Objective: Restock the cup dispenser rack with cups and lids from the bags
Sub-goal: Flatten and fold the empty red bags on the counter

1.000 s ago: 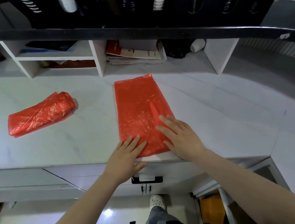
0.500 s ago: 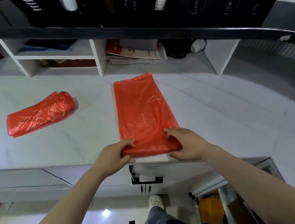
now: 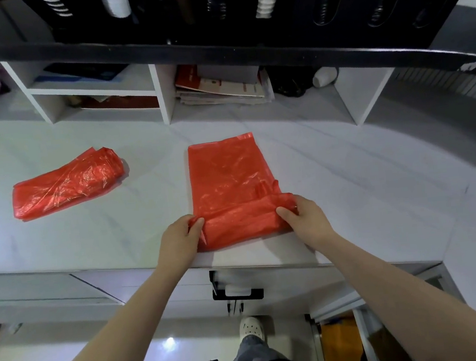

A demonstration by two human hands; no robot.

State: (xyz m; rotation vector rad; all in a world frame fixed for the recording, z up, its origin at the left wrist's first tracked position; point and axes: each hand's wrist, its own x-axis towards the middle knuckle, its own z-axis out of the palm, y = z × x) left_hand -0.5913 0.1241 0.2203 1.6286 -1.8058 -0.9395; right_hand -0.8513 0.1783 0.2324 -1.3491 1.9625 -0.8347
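fingers [image 3: 197,224]: both hands pinch flat bag's [image 3: 224,176] near edge, rolling it | bag: mid-counter [image 3: 348,173] | second bag [image 3: 65,185]: rolled, left | rack [image 3: 240,2]: some cups loaded | progress: bags look empty, restock apparently done, tidying left

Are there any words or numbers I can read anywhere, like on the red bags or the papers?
None can be read.
Red bag held by both hands: no print.
Folded red bag on the left: no print.
Red and white papers in the cubby: marks too small and blurred to read.
Blue item on the left shelf: too blurred.
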